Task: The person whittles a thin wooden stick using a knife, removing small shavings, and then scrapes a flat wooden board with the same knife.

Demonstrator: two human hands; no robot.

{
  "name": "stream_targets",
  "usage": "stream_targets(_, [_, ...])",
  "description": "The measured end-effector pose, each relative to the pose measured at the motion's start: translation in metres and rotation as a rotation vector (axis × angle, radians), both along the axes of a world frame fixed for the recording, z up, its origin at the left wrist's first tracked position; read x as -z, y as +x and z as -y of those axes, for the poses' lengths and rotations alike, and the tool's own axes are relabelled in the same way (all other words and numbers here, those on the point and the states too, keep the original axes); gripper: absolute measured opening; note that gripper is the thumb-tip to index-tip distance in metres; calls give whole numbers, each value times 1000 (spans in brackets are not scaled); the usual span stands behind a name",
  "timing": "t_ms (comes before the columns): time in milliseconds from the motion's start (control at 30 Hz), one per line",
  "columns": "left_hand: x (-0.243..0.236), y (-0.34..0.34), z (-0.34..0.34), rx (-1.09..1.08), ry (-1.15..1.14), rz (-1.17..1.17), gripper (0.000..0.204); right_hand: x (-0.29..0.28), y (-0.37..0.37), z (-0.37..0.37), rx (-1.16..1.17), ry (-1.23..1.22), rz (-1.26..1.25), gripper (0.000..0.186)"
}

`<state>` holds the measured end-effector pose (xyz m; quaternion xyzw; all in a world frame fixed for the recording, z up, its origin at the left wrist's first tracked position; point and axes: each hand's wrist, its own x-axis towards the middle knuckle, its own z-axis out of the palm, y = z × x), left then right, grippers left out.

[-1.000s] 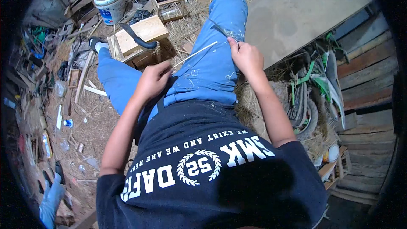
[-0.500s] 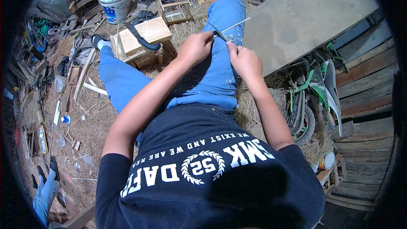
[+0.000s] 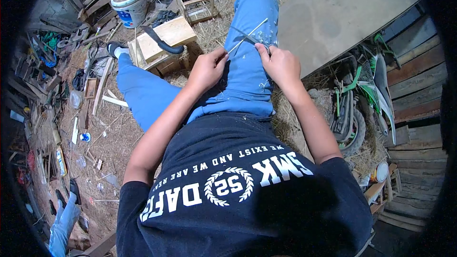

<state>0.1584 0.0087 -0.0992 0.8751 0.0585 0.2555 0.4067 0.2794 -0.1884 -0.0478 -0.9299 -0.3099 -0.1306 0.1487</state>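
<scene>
My left hand is closed in a pinch on the near end of a thin pale stick, which slants up and to the right above my thigh. My right hand is closed around a knife, its handle mostly hidden in the fingers. The narrow dark blade points up and left and crosses the stick partway along. Fine curled shavings lie on the blue trousers beneath both hands.
A wooden block with a curved dark-handled tool stands left. Beyond are a small wooden cage and a white bucket. A large board and a green-and-white motorbike are at right. Another person's leg shows lower left.
My left hand has drawn back toward me and down along with the stick, so the blade now crosses it farther from that hand. My right hand has shifted slightly, still holding the knife.
</scene>
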Motion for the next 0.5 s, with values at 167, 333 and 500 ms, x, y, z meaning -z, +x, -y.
stream_targets(167, [-21,26,15,6,105,15,20,2,5,1,-52,49,-23,64])
stream_targets(333, [-34,47,26,-47,200,39,18,-4,17,2,-62,50,-64,64])
stream_targets(500, [-31,39,22,-59,218,12,18,-6,17,-6,-74,20,-140,65])
